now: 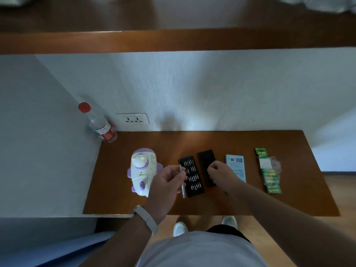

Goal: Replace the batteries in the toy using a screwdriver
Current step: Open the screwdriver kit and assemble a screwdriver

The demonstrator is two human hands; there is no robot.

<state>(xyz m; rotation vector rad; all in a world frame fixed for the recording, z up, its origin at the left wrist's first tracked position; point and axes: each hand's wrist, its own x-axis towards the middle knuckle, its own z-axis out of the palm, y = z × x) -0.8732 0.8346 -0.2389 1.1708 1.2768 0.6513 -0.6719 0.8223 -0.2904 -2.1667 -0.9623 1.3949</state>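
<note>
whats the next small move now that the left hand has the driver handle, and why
Probably fit a bit into the screwdriver handle. The left hand holds it beside the open bit tray; the right hand is curled just right of the tray, though whether it pinches a bit is too small to tell. The toy lies on the table, unheld.
</note>
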